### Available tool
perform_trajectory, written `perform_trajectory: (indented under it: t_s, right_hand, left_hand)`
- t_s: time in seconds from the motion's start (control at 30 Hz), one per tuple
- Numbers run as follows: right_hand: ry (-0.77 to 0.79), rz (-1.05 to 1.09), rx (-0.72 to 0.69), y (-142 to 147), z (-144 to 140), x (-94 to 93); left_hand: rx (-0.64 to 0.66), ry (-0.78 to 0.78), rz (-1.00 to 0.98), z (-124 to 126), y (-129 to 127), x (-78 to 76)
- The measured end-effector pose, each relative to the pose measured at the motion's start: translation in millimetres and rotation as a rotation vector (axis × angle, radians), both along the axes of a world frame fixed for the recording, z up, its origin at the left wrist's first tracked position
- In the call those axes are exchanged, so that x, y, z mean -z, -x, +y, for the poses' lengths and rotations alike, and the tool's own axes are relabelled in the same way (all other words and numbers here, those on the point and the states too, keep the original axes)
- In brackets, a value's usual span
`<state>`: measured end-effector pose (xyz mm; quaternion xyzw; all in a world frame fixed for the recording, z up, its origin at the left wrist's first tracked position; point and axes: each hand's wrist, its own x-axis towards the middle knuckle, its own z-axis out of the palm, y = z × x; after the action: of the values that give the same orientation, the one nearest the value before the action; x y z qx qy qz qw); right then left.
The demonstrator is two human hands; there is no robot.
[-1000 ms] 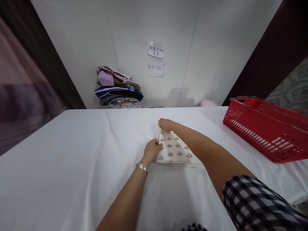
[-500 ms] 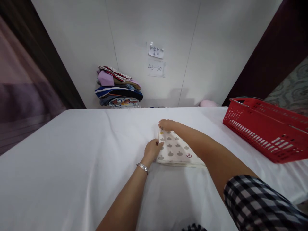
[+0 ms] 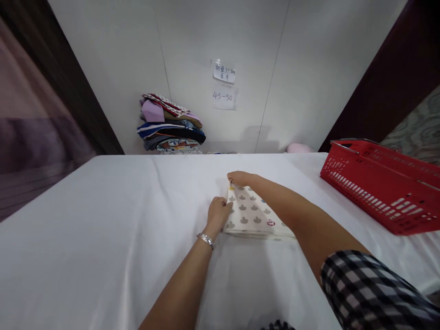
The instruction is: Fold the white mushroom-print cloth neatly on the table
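Observation:
A folded cream cloth (image 3: 249,213) printed with grey mushroom-like shapes and a few coloured ones lies flat on the white-covered table (image 3: 103,238). My left hand (image 3: 219,213), with a silver bracelet at the wrist, pinches the cloth's left edge between thumb and fingers. At the far left corner, my right hand (image 3: 239,178) has its fingers closed on the cloth. My right forearm crosses over the cloth and hides its right part. Several fabric layers show along the near edge.
On the right of the table stands a red plastic basket (image 3: 378,188) with metal handles. A stack of folded fabrics (image 3: 172,126) rises behind the far edge at left. Paper signs (image 3: 224,97) are stuck on the wall, and a pink object (image 3: 298,147) shows at the far right edge.
Hardly anything differs. Both hands keep their places on the cloth, and the whole view has shifted very slightly.

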<state>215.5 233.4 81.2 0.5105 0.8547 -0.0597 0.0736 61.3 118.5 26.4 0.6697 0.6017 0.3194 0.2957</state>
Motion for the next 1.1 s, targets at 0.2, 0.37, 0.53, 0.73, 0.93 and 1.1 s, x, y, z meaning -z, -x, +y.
perform_trajectory:
  t_s: [0.2, 0.37, 0.53, 0.73, 0.93, 1.1]
  right_hand:
    - [0.023, 0.066, 0.022, 2, 8, 7.4]
    - [0.039, 0.141, 0.036, 4, 10, 8.3]
    - [0.068, 0.243, 0.063, 1, 16, 13.2]
    - [0.125, 0.368, 0.115, -8, 26, 20.5]
    - [0.081, 0.484, 0.206, -14, 22, 20.8]
    - [0.061, 0.503, 0.256, -8, 20, 25.7]
  left_hand:
    - [-0.013, -0.024, -0.046, 0, 1, -1.2]
    - [-0.04, 0.042, -0.047, 4, 2, 4.3]
    - [-0.05, 0.067, -0.122, 5, 2, 9.8]
    - [-0.058, 0.07, -0.191, 4, 2, 10.0]
    - [-0.048, 0.158, -0.284, 4, 2, 7.0]
    - [-0.082, 0.208, -0.301, 5, 1, 9.6]
